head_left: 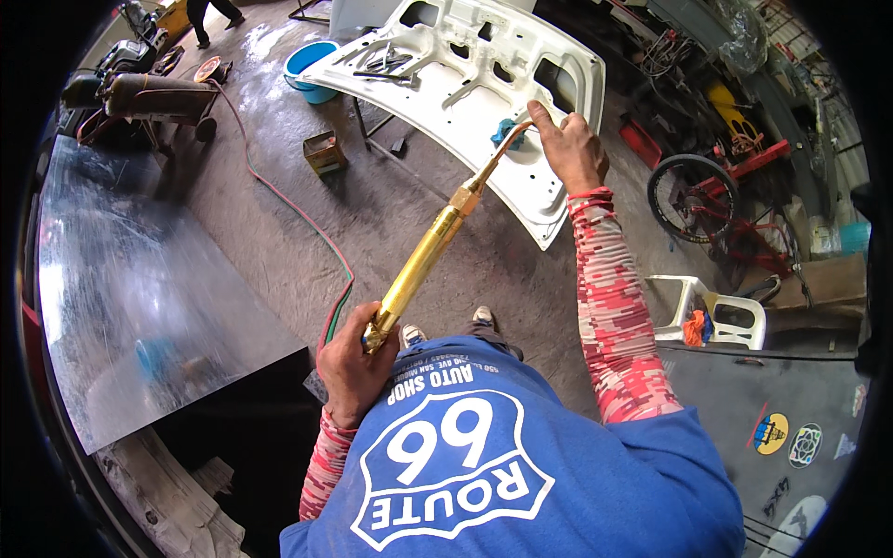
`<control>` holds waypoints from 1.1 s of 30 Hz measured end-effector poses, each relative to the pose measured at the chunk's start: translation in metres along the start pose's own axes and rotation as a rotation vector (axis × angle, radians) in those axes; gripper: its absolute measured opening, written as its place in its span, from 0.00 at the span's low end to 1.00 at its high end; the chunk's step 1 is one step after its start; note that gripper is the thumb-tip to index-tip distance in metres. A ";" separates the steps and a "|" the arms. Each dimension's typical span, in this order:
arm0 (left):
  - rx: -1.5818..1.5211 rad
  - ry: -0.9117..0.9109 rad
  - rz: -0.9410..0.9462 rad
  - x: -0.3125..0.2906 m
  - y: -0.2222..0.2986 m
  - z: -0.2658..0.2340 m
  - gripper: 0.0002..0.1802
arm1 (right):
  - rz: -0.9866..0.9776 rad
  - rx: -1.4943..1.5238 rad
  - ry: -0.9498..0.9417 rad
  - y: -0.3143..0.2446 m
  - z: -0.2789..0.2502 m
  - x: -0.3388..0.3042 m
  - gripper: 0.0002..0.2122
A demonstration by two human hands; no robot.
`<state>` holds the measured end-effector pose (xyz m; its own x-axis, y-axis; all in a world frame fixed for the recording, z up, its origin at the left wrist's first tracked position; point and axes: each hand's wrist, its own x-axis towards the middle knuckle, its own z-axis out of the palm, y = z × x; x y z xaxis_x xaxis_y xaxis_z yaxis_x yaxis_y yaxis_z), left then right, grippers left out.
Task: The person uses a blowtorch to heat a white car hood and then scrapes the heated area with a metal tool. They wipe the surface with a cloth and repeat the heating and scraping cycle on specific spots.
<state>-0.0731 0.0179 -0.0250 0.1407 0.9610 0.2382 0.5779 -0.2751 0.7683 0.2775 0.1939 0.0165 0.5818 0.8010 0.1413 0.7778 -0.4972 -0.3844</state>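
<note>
A brass gas torch (419,265) runs slantwise in front of me, its thin copper-coloured neck bending at the far end. My left hand (355,365) is wrapped around the lower end of its handle, where a red and green hose (339,307) comes up. My right hand (569,153) is closed at the torch's curved tip, over the near part of a white car hood (446,116); what its fingers press on is hidden. No flame shows. A crumpled blue cloth (505,133) lies on the hood just behind the neck.
Loose tools (386,65) lie on the hood, which rests on a metal stand (377,139). A blue bucket (313,70) and a square can (324,152) stand left of it. Sheet metal (158,288) spreads at left; gas cylinders (153,95) lie beyond. Rightward are a wheel (691,197) and white plastic chair (684,302).
</note>
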 end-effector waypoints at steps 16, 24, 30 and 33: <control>-0.040 -0.008 -0.067 -0.001 -0.012 -0.008 0.19 | 0.030 0.007 -0.012 -0.011 0.002 -0.013 0.48; -0.047 -0.029 0.012 0.003 -0.007 -0.007 0.18 | 0.012 -0.037 0.022 -0.010 0.003 -0.017 0.41; -0.097 0.036 -0.127 -0.005 -0.017 -0.002 0.21 | 0.095 -0.077 0.110 0.018 -0.005 -0.016 0.39; -0.049 0.062 -0.202 -0.005 -0.023 -0.004 0.24 | 0.106 0.034 0.033 0.021 -0.019 -0.026 0.43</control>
<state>-0.0905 0.0188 -0.0412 -0.0252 0.9935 0.1114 0.5495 -0.0793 0.8317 0.2833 0.1557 0.0220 0.6686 0.7325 0.1279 0.7032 -0.5669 -0.4292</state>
